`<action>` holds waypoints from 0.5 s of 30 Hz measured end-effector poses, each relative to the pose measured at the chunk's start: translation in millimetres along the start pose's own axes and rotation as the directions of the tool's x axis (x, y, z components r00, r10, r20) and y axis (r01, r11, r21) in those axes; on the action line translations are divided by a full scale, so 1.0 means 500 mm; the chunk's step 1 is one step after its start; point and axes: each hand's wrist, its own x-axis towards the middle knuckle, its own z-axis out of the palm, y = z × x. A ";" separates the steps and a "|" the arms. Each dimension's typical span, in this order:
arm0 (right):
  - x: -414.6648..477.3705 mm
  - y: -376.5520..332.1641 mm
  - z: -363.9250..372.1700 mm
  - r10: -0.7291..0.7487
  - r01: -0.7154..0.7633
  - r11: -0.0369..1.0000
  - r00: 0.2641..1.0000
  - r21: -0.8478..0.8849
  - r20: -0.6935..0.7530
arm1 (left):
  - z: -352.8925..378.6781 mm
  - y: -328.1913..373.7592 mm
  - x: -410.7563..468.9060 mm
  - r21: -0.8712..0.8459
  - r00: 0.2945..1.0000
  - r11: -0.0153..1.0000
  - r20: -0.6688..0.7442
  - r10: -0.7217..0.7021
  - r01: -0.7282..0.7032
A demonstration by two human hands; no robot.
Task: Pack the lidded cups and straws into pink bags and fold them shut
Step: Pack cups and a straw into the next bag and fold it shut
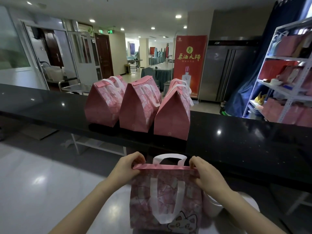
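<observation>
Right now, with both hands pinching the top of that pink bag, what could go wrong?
1. The left hand and right hand pinch only the ends of the folded strip on the pink bag, so its middle may spring open.
2. The white handle stands up behind the fold and might get creased in.
3. A white cup-like object sits beside the bag near the right forearm; it could be knocked.

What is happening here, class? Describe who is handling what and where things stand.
A person pinches the folded top edge of a pink bag, left hand at one end, right hand at the other. Behind it, three folded bags stand in a row on the black counter.
</observation>
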 end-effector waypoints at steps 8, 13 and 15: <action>-0.013 -0.016 0.000 0.010 -0.010 1.000 1.000 -0.018 -0.004 | -0.052 0.014 -0.019 -0.045 0.967 0.992 0.235 -0.102 0.115; -0.023 -0.018 0.004 0.032 -0.031 0.998 0.999 0.050 -0.015 | -0.062 0.023 -0.029 -0.071 0.950 0.987 0.287 -0.119 0.145; -0.028 -0.014 0.005 0.042 -0.041 0.998 0.999 0.052 -0.016 | -0.066 0.025 -0.035 -0.125 0.937 0.978 0.330 -0.118 0.167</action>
